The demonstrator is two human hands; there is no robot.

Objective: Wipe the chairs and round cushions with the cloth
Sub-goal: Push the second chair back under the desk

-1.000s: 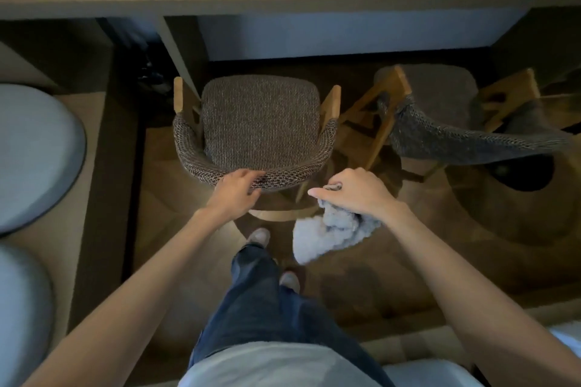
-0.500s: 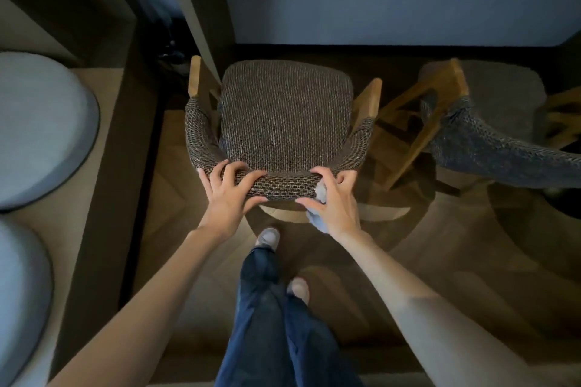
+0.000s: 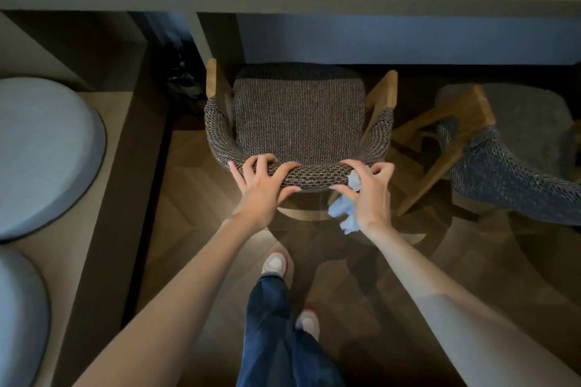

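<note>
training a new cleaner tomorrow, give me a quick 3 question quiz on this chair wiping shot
1. True or false: the left hand holds the cloth.
2. Which part of the near chair does the left hand grip? A the seat, B the curved backrest, C a leg.
3. Fill in: the two round cushions lie on the person's ____ side.

Key: 1 false, the right hand holds the cloth against the curved backrest; 2 B; 3 left.
</note>
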